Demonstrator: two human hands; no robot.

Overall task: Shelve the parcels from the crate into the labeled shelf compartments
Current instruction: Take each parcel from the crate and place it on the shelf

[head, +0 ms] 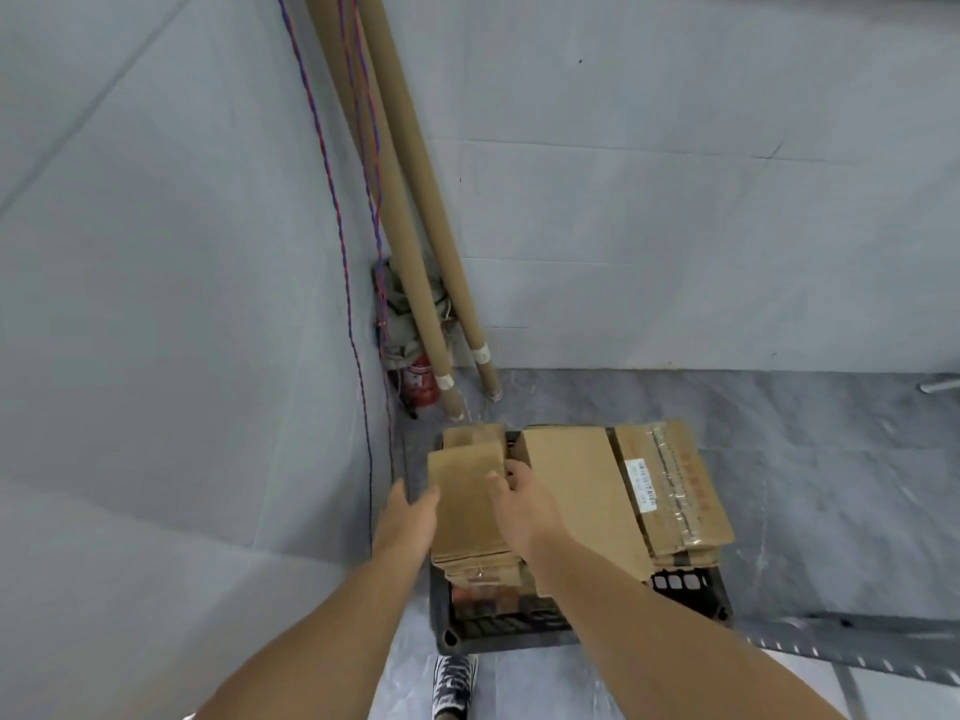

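L hand (408, 517) presses parcel (465, 491) at left end of crate (498, 628), fingers straight, together; R hand (522, 504) grips its right edge, fingers curled.

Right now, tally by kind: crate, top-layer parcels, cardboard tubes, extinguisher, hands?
Crate: 1
Parcels on top: 4 (more beneath, uncountable)
Tubes: 2
Extinguisher: 1
Hands: 2
Total: 10
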